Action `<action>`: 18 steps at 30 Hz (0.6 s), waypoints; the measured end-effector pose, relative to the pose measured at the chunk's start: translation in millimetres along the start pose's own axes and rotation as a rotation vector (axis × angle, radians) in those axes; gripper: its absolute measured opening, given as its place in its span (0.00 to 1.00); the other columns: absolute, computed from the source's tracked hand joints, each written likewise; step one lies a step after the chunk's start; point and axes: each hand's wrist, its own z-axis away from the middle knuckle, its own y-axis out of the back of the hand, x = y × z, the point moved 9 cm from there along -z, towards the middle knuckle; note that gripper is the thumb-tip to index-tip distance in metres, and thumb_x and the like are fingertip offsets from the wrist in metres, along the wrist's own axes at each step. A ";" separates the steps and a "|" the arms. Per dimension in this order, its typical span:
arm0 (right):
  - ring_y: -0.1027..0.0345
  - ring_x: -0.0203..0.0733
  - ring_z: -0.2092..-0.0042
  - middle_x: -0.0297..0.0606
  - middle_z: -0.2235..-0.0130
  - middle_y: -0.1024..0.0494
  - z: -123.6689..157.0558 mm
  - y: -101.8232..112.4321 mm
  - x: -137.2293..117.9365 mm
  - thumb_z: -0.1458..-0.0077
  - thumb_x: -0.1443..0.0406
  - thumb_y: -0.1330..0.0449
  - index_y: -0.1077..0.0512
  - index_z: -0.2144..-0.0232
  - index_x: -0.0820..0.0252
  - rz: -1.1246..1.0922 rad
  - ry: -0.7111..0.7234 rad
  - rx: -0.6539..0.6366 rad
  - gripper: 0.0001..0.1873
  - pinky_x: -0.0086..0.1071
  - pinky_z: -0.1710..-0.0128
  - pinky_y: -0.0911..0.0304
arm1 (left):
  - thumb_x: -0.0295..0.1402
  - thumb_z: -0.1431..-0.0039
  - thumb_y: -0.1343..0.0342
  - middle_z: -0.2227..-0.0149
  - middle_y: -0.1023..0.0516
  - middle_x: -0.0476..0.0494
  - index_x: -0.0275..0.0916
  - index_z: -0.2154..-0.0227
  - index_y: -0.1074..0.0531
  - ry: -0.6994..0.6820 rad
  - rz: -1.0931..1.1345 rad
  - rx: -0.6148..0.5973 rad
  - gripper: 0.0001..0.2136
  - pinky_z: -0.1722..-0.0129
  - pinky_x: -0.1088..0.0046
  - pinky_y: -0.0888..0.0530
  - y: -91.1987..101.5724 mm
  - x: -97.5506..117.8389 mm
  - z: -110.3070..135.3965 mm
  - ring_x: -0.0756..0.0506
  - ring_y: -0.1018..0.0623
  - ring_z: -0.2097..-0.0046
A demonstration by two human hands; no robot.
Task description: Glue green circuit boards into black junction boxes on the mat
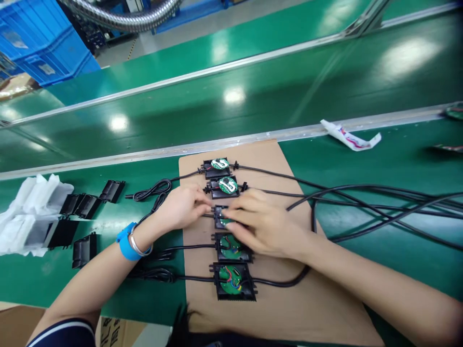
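Note:
Five-part wording aside, several black plastic housings stand in a column on a brown cardboard sheet (pixel 289 308). Over the middle housing (pixel 218 222), my right hand (pixel 269 224) curls its fingers and thumb around a green circuit board (pixel 226 222), mostly hidden by them. My left hand (pixel 183 207) is pinched at that housing's left end, beside its black cable; what lies between the fingertips is hidden. Two upper housings carry round boards with white paste (pixel 227 185). In the two lower housings, green boards (pixel 231 279) show coloured wires.
Black cables (pixel 361 190) run off to the right, and coiled ones (pixel 154 189) lie on the left. Loose black covers (pixel 85 250) and white wrapping (pixel 32 212) are at far left. A squeezed white tube (pixel 350 136) lies near the metal rail (pixel 253 138).

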 end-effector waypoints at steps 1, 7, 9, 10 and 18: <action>0.33 0.46 0.59 0.44 0.62 0.21 4.3 10.3 16.3 0.38 0.64 0.45 0.22 0.57 0.61 0.006 -0.060 0.074 0.13 0.42 0.57 0.37 | 0.30 0.41 0.39 0.60 0.22 0.46 0.41 0.63 0.22 0.023 0.000 0.037 0.05 0.55 0.66 0.26 4.9 -3.6 -4.2 0.44 0.23 0.57; 0.28 0.48 0.59 0.44 0.63 0.22 19.7 0.7 93.2 0.42 0.64 0.43 0.30 0.55 0.63 0.016 -0.289 0.053 0.13 0.42 0.58 0.30 | 0.28 0.43 0.39 0.61 0.23 0.43 0.36 0.58 0.31 0.160 -0.100 0.108 0.11 0.56 0.63 0.28 3.5 -27.7 -21.4 0.42 0.24 0.58; 0.27 0.45 0.60 0.43 0.63 0.22 22.2 1.7 93.6 0.39 0.66 0.46 0.32 0.54 0.63 -0.003 -0.267 0.090 0.11 0.40 0.59 0.29 | 0.28 0.41 0.42 0.62 0.23 0.43 0.36 0.60 0.31 0.147 -0.096 0.097 0.07 0.56 0.64 0.28 3.6 -25.6 -18.2 0.43 0.24 0.59; 0.26 0.44 0.61 0.43 0.62 0.21 23.4 5.7 90.0 0.38 0.67 0.46 0.33 0.53 0.63 0.010 -0.248 0.116 0.11 0.39 0.59 0.28 | 0.28 0.39 0.44 0.62 0.23 0.43 0.37 0.61 0.31 0.130 -0.080 0.102 0.05 0.57 0.65 0.28 6.3 -22.0 -15.1 0.44 0.24 0.59; 0.25 0.42 0.55 0.42 0.56 0.21 7.0 25.5 47.4 0.38 0.73 0.52 0.32 0.50 0.59 0.042 -0.038 -0.002 0.17 0.36 0.55 0.28 | 0.32 0.34 0.50 0.72 0.24 0.50 0.38 0.60 0.29 0.141 0.034 0.283 0.06 0.67 0.73 0.30 40.6 -0.4 -3.3 0.49 0.26 0.70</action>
